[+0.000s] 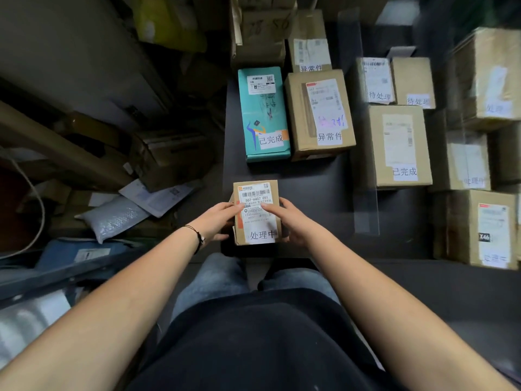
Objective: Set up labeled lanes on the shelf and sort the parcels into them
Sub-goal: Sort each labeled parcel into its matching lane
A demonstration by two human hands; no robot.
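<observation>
A small brown cardboard parcel (257, 193) with a white shipping label and a handwritten tag sits at the near left corner of the dark shelf (315, 193). My left hand (218, 218) grips its left side, thumb on the label. My right hand (290, 221) grips its right side, thumb also on the label. Farther back lie a teal parcel (263, 114) and a brown parcel (320, 114), each with a handwritten tag. More tagged brown parcels (399, 145) fill the right part of the shelf. Clear upright dividers (365, 204) stand between the groups.
Left of the shelf, on the floor, lie a bubble mailer (112, 218), loose papers (158, 196), cardboard boxes (169, 156) and a blue packet (81, 253). More stacked cartons (262, 32) stand at the back. My legs are right below the shelf's front edge.
</observation>
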